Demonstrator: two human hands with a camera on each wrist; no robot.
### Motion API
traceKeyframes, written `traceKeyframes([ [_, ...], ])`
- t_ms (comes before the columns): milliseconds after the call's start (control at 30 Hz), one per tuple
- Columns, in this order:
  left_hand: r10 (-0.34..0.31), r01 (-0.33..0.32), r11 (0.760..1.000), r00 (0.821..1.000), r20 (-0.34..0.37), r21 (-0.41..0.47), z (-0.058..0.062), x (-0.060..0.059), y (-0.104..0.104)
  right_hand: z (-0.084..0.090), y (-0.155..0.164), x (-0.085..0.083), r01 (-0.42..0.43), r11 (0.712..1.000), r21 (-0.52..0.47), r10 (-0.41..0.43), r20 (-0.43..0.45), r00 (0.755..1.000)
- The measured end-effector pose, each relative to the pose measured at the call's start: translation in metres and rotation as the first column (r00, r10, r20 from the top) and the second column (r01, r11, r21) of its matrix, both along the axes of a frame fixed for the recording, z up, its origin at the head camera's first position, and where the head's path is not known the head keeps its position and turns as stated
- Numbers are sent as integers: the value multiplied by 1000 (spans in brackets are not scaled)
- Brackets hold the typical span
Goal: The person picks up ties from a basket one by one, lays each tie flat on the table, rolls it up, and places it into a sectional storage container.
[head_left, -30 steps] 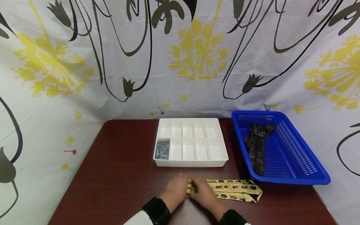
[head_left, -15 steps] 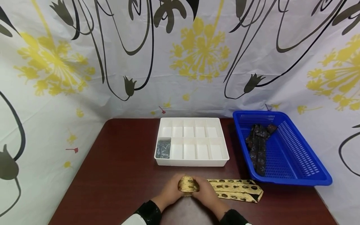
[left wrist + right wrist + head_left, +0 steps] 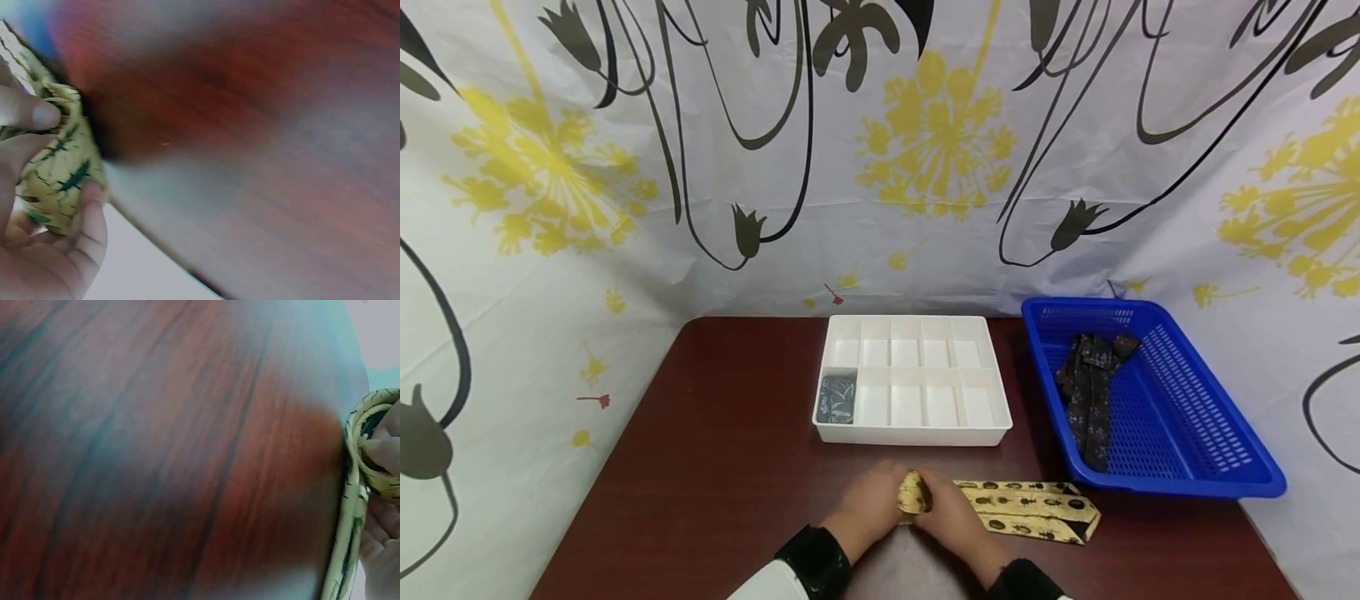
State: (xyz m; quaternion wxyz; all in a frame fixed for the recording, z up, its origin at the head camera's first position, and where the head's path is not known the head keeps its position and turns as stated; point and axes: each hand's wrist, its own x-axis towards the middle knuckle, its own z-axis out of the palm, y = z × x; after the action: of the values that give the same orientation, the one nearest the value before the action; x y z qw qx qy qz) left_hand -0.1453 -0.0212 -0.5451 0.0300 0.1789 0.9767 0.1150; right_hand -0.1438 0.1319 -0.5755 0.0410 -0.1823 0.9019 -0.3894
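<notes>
A yellow patterned necktie (image 3: 1026,507) lies along the front of the dark red table (image 3: 715,467), its left end wound into a small roll (image 3: 914,496). My left hand (image 3: 868,508) and right hand (image 3: 951,521) both grip that roll from either side. In the left wrist view my fingers (image 3: 28,112) curl around the yellow roll (image 3: 59,178). In the right wrist view the coiled tie (image 3: 365,456) shows at the right edge with a fingertip (image 3: 384,453) pressed into it.
A white divided tray (image 3: 912,433) stands behind the hands; a rolled grey tie (image 3: 837,400) fills its front left compartment. A blue plastic basket (image 3: 1180,417) at the right holds a dark patterned tie (image 3: 1088,392). A floral curtain (image 3: 880,142) surrounds the table.
The roll has been turned and wound a little further to the right along the tie; both hands stay on it.
</notes>
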Motion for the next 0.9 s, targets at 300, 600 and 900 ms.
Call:
traceKeyframes([
  [300,77,-76,980,997,0,-184,8,0,19,7,0,0,-2,1000,-1,2,88,996],
  [600,-8,-22,960,994,105,279,-17,-4,-8,1,3,0,36,997,-73,-28,111,993],
  [900,-79,-58,749,981,175,660,-31,-3,-23,-1,5,1,41,994,-106,-31,91,995],
])
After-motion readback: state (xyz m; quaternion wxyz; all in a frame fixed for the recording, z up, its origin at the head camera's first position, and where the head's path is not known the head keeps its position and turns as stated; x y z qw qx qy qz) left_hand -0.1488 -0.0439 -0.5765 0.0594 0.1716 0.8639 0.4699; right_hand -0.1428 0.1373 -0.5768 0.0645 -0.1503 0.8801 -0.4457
